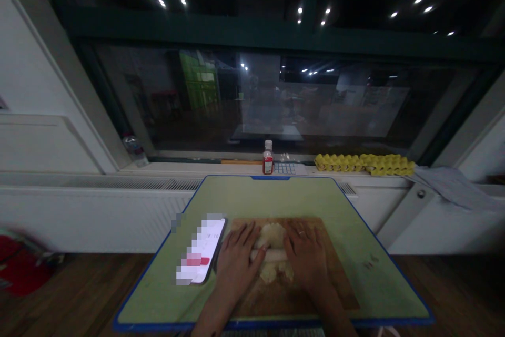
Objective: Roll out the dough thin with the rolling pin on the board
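Observation:
A light rolling pin [275, 255] lies crosswise over a flattened piece of pale dough [273, 235], which shows on both sides of it. My left hand [237, 255] rests on the pin's left end with fingers stretched forward, the thumb along the pin. On the right end lies my right hand [307, 253], palm down, its fingers extended and a ring on one of them. Neither hand is wrapped round the pin as far as I can see; the pin's ends are hidden beneath them. Under the dough is a wooden cutting board [335, 289].
A green folding table [244, 195] with blue edging carries the board. Left of the board lies a lit phone [211, 247], partly pixelated. The windowsill holds a small red-labelled bottle [268, 161], a clear bottle [134, 150] and yellow egg cartons [363, 163]. Grey cloth [453, 187] hangs right.

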The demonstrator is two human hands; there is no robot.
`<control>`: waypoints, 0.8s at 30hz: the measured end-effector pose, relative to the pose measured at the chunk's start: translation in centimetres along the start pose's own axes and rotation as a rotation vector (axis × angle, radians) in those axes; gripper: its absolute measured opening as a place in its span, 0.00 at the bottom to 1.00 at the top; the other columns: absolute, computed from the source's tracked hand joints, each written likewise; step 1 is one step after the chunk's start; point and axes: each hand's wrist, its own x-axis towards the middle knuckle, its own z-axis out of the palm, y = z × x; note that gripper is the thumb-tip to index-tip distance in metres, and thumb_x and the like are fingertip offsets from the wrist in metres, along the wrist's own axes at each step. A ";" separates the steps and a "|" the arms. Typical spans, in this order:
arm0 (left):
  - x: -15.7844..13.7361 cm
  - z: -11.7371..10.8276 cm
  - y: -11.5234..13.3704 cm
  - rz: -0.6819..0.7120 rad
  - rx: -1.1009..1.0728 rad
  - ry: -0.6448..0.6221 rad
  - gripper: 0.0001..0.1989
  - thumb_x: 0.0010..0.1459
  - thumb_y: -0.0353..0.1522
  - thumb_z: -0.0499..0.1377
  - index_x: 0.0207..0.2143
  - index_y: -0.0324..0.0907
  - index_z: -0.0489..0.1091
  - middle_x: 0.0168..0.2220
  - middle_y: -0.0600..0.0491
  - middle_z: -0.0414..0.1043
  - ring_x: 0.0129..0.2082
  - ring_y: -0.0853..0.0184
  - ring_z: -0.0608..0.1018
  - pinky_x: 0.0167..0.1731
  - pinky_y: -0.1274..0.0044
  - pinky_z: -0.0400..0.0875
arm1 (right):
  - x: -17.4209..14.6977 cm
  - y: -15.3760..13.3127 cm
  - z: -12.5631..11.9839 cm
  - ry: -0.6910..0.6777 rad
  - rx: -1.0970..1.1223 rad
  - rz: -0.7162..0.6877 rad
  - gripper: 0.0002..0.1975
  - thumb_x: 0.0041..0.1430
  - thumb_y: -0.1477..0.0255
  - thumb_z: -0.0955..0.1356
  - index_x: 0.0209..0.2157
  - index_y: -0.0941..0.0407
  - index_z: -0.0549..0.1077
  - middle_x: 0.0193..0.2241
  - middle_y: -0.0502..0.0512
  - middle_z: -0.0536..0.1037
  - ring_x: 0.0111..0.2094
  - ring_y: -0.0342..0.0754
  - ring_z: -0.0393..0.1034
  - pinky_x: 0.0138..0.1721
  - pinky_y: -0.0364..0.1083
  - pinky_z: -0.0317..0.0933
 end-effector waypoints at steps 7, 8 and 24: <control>-3.5 -0.4 0.7 0.085 0.043 0.052 0.24 0.65 0.40 0.55 0.62 0.48 0.64 0.62 0.52 0.66 0.60 0.56 0.69 0.59 0.59 0.61 | -3.9 0.0 0.9 0.131 0.054 0.012 0.20 0.67 0.67 0.59 0.57 0.48 0.71 0.59 0.48 0.70 0.62 0.52 0.59 0.65 0.57 0.46; -3.9 -0.4 0.7 0.096 0.047 0.062 0.25 0.65 0.40 0.55 0.63 0.48 0.63 0.62 0.53 0.66 0.60 0.56 0.69 0.59 0.59 0.60 | -4.2 0.0 1.0 0.139 0.061 0.013 0.20 0.67 0.66 0.59 0.57 0.47 0.71 0.60 0.47 0.69 0.62 0.52 0.59 0.64 0.57 0.47; -1.5 -1.2 1.1 0.004 -0.010 -0.047 0.21 0.65 0.41 0.55 0.58 0.48 0.69 0.60 0.53 0.68 0.58 0.55 0.71 0.58 0.57 0.62 | -2.0 0.6 0.9 0.102 0.020 -0.079 0.19 0.64 0.66 0.62 0.54 0.47 0.73 0.57 0.53 0.73 0.61 0.56 0.61 0.64 0.59 0.47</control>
